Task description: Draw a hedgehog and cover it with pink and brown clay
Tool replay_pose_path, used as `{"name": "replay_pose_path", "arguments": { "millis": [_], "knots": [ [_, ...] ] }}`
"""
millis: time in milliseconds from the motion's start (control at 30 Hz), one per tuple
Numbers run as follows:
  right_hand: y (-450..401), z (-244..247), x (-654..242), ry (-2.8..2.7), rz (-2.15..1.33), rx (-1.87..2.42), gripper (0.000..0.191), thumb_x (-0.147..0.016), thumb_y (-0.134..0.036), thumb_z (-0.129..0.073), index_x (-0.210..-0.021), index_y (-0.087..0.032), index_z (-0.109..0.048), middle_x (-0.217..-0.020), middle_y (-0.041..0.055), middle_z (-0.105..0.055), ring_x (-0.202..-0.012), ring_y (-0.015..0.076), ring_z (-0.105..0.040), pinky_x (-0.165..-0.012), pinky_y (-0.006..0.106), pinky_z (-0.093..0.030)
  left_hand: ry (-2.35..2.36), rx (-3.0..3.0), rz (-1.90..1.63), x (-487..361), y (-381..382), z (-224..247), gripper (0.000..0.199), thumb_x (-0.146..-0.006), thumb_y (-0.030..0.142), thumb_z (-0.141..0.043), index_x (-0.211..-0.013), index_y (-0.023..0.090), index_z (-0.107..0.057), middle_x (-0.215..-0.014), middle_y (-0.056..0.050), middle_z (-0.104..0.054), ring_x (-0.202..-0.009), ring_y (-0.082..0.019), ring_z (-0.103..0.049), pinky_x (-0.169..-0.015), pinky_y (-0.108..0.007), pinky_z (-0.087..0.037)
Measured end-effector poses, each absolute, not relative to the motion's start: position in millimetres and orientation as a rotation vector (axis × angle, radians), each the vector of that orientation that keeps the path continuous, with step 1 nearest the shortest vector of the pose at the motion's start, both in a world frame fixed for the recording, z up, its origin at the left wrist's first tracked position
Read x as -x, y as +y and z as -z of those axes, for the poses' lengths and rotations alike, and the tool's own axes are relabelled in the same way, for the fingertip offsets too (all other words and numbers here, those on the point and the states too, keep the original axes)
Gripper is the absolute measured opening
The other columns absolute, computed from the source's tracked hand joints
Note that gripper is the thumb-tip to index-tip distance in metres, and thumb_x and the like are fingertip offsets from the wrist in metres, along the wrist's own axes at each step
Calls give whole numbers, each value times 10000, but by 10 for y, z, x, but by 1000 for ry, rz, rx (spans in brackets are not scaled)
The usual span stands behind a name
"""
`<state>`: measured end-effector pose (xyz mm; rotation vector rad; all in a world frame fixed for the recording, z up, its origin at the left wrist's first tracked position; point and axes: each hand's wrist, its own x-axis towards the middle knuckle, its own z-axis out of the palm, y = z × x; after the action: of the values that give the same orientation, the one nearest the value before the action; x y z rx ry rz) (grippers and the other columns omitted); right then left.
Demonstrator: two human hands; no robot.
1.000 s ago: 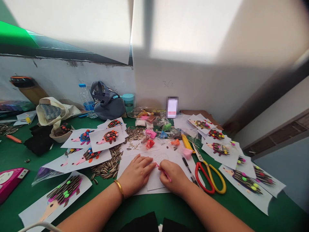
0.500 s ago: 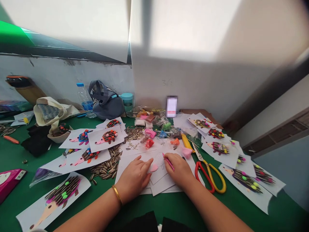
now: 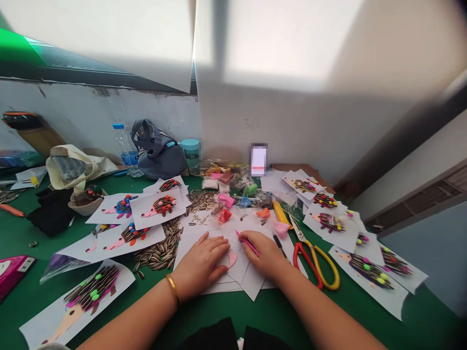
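My left hand [image 3: 205, 265] lies flat with its fingers stretched out on the white paper [image 3: 251, 279], holding it against the sheets below. My right hand [image 3: 265, 255] pinches a slim pink clay modelling tool [image 3: 250, 243], its tip over the outline drawn on that sheet. Between the hands, a flattened piece of pale pink clay [image 3: 232, 258] sticks to the drawing. Beside my right wrist lie a black pen [image 3: 279, 245] and a pair of scissors with red and yellow handles [image 3: 317, 262].
Sunflower seeds [image 3: 160, 250] are heaped left of the paper. Finished hedgehog pictures [image 3: 158, 206] lie on both sides. Bagged coloured clay [image 3: 224, 215] and a propped phone [image 3: 259, 160] stand behind. Further left are a grey bag [image 3: 160, 158] and a water bottle [image 3: 126, 146].
The paper has turned and shifted, with its lower corner now further right. My left hand has flattened onto it. My right hand has moved slightly left with the pink tool.
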<state>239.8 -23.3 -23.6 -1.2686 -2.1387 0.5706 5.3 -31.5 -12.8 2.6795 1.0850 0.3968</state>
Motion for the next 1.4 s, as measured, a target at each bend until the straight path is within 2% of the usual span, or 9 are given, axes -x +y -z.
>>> {"name": "replay_pose_path", "arguments": {
  "millis": [133, 333, 467, 600, 700, 800, 933, 1167, 1400],
  "knots": [
    [-242, 240, -2402, -2130, -584, 1309, 218, -938, -232, -457, -1097, -203, -603, -1100, 70, -680, -1022, 194, -620, -907, 322, -475, 1155, -2667, -270, -47, -307, 133, 599, -864, 409, -646, -1398, 216, -454, -1435, -105, -522, -1358, -297, -429, -1167, -574, -209],
    [-335, 137, -2396, -2165, -513, 1443, 191, -922, -240, -470, -1036, -197, -618, -1030, 74, -689, -948, 211, -622, -827, 328, -473, 1202, -2711, -254, -57, -322, 146, 470, -952, 471, -486, -1369, 254, -497, -1471, -67, -484, -1393, -291, -362, -1164, -579, -150],
    [-429, 17, -2351, -2197, -507, 1502, 173, -910, -275, -498, -972, -195, -638, -948, 65, -698, -878, 213, -628, -762, 317, -463, 1371, -2683, -341, -111, -368, 133, 604, -822, 631, -597, -1292, 251, -579, -1379, -103, -542, -1309, -334, -423, -1136, -572, -214],
    [-463, -85, -2391, -2198, -647, 1489, 281, -859, -339, -588, -1103, -208, -638, -1074, 68, -694, -984, 236, -626, -853, 344, -461, 1401, -2608, -376, -126, -377, 104, 617, -737, 579, -722, -1268, 293, -592, -1231, -67, -606, -1204, -309, -502, -1133, -560, -230],
    [-441, -135, -2480, -2146, -931, 1414, 432, -860, -391, -600, -1263, -238, -574, -1243, 70, -640, -1030, 222, -626, -866, 327, -483, 1318, -2567, -398, -109, -348, 110, 645, -753, 527, -735, -1324, 300, -538, -1290, -67, -598, -1247, -300, -497, -1165, -599, -106],
    [-411, -154, -2522, -2108, -1052, 1374, 358, -881, -372, -581, -1221, -259, -593, -1202, 48, -661, -978, 196, -644, -800, 291, -505, 1245, -2525, -410, -95, -305, 143, 794, -769, 479, -740, -1446, 278, -377, -1379, -104, -561, -1303, -299, -475, -1165, -625, -41],
    [-405, -136, -2434, -2253, -831, 1472, 270, -896, -215, -524, -1132, -297, -626, -1043, 6, -724, -913, 191, -667, -752, 279, -485, 1199, -2498, -413, -48, -256, 167, 922, -730, 476, -773, -1484, 257, -291, -1447, -129, -497, -1338, -310, -444, -1160, -624, -96],
    [-422, -21, -2267, -2650, -386, 1338, 292, -910, -163, -504, -1116, -292, -666, -995, 24, -745, -895, 209, -671, -745, 279, -435, 1331, -2529, -436, 92, -253, 107, 671, -624, 529, -830, -1204, 264, -622, -1240, -76, -615, -1184, -314, -522, -1021, -479, -373],
    [-396, 17, -2235, -2839, -289, 1149, 204, -908, -192, -571, -1077, -260, -662, -922, 24, -734, -868, 198, -634, -733, 288, -393, 1292, -2526, -441, 88, -246, 118, 636, -638, 538, -821, -1182, 264, -641, -1214, -68, -624, -1163, -302, -540, -1037, -487, -360]
  ]
}}
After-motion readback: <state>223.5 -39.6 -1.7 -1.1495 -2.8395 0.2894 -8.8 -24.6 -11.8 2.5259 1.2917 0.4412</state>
